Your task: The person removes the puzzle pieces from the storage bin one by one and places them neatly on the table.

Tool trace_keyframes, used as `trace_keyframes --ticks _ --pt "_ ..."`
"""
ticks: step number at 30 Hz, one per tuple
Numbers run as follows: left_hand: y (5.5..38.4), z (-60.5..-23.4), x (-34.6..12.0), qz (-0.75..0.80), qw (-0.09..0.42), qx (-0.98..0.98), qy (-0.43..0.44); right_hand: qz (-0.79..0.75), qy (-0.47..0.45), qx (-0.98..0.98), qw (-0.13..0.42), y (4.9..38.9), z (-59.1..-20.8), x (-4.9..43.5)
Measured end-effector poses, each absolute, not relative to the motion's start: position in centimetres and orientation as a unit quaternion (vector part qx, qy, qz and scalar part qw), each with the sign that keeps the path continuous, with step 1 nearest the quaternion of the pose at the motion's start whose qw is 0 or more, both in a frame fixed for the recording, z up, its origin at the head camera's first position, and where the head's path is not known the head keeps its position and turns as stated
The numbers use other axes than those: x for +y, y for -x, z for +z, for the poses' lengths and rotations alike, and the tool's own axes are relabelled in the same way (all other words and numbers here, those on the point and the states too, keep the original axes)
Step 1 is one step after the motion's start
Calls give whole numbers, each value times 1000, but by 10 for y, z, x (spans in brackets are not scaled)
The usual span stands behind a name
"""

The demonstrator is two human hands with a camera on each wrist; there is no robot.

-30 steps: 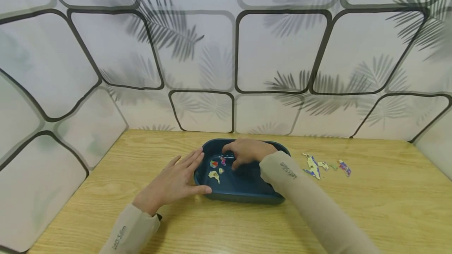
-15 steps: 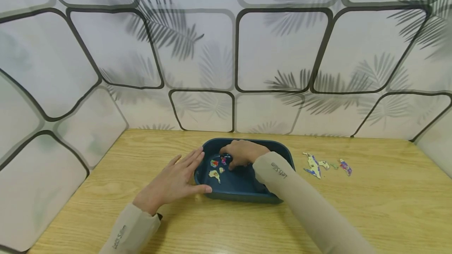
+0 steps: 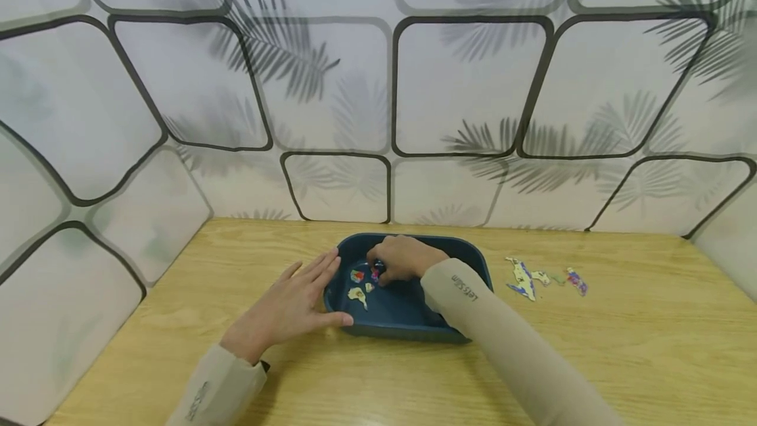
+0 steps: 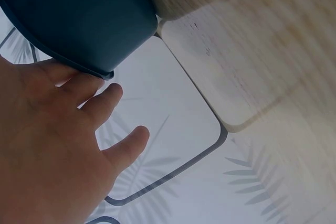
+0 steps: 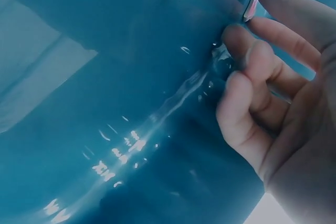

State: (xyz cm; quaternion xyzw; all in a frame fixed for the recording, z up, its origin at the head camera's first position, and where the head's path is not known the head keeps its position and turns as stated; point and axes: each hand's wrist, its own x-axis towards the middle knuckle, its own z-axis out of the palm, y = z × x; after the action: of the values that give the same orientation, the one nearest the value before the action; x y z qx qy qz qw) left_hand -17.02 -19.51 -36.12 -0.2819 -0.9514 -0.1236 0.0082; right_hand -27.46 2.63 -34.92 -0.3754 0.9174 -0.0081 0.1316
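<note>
A dark blue plastic basin [image 3: 408,331] stands on the wooden table. My left hand [image 3: 292,311] rests against its left rim with straight fingers; in the left wrist view that hand [image 4: 63,124] touches the basin's outer edge [image 4: 100,30]. My right hand [image 3: 405,258] reaches inside the basin, and its thumb and index finger pinch a small pink-and-purple flat cut-out [image 3: 375,275]. The right wrist view shows that cut-out [image 5: 251,8] partly hidden between the fingertips. Beside it on the basin floor lie a red-green cut-out [image 3: 357,276], a small pale one [image 3: 369,287] and a cream one [image 3: 358,296].
Right of the basin, several flat cut-outs lie on the table: a large cream-and-blue one [image 3: 522,278], a small cream one [image 3: 541,277] and a purple one [image 3: 576,281]. A patterned wall panel [image 3: 337,183] rises behind the table. Bright reflections show on the basin's inner surface.
My right hand has moved slightly left inside the basin, and its fingers have closed in on the pink-and-purple cut-out. The left hand keeps its place at the rim.
</note>
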Motion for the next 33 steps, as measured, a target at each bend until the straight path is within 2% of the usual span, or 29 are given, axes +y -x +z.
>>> trace_keyframes --ticks 23,33 --pt "169 -362 -194 -139 13 -949 281 -4 396 911 115 276 -351 24" --pt "168 -361 -195 -135 15 -951 277 -38 388 912 131 275 -344 32"
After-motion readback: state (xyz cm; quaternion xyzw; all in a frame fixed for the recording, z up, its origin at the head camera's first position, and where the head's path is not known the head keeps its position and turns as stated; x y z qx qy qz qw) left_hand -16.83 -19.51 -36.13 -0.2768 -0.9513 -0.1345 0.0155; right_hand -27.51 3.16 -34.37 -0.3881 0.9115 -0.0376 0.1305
